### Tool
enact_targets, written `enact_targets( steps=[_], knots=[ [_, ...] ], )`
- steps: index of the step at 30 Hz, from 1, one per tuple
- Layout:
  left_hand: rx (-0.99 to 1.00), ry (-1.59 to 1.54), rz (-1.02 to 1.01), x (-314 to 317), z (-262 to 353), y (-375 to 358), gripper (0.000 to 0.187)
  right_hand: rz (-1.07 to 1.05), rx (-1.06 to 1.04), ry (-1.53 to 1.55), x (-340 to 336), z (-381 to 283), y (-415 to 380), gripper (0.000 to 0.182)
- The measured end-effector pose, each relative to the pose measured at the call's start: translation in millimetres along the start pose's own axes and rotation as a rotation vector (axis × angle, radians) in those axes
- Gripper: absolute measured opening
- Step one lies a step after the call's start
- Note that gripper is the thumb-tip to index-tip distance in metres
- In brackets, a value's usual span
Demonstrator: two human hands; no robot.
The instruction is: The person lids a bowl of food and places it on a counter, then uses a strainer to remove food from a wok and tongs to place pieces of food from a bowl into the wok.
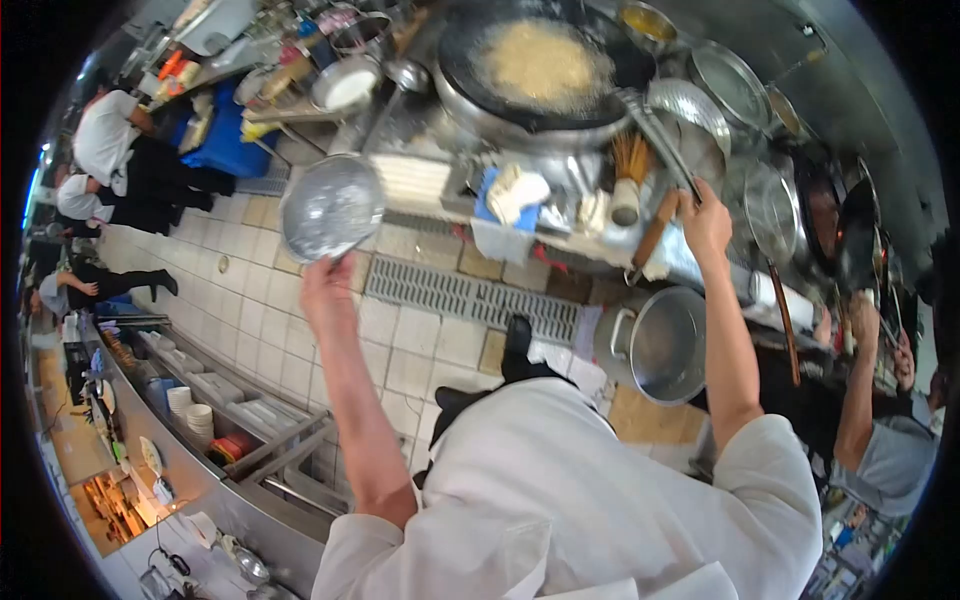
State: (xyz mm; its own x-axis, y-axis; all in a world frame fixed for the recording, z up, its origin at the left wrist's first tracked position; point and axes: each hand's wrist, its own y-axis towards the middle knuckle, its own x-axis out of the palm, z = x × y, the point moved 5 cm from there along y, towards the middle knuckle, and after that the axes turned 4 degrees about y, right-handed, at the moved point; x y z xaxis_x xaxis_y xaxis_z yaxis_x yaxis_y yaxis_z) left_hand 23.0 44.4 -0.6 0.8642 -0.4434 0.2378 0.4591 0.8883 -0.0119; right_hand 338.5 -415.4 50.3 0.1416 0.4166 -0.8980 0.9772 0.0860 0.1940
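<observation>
My left hand (330, 285) grips the rim of a round metal bowl (333, 208), holding it out over the tiled floor, left of the stove. Closed around a long metal handle (662, 145) is my right hand (706, 222). This handle slants up to the right rim of a large black wok (455, 50), and I cannot make out the tool's head. Pale food (545, 65) bubbles in oil inside the wok. Below the right hand lies a wooden handle (655, 235), beside a bamboo brush (628, 180).
A folded cloth (515, 192) lies at the stove's front edge. Strainers (770, 210) and pans stand to the right, near a co-worker's arm (862, 360). A big pot (668, 345) sits low by my right side. Other people (105, 140) are at far left.
</observation>
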Motion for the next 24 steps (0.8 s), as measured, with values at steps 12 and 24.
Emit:
enact_targets(
  steps=[12, 24],
  knots=[
    [-0.022, -0.010, 0.892, -337.0, -6.9, -208.5, 0.006, -0.454, 0.169, -0.279, 85.6, 108.8, -347.8, 0.036],
    [0.234, -0.335, 1.483, -500.4, 43.4, -360.7, 0.010, -0.643, -0.496, -0.471, 190.3, -82.8, -323.0, 0.071]
  ],
)
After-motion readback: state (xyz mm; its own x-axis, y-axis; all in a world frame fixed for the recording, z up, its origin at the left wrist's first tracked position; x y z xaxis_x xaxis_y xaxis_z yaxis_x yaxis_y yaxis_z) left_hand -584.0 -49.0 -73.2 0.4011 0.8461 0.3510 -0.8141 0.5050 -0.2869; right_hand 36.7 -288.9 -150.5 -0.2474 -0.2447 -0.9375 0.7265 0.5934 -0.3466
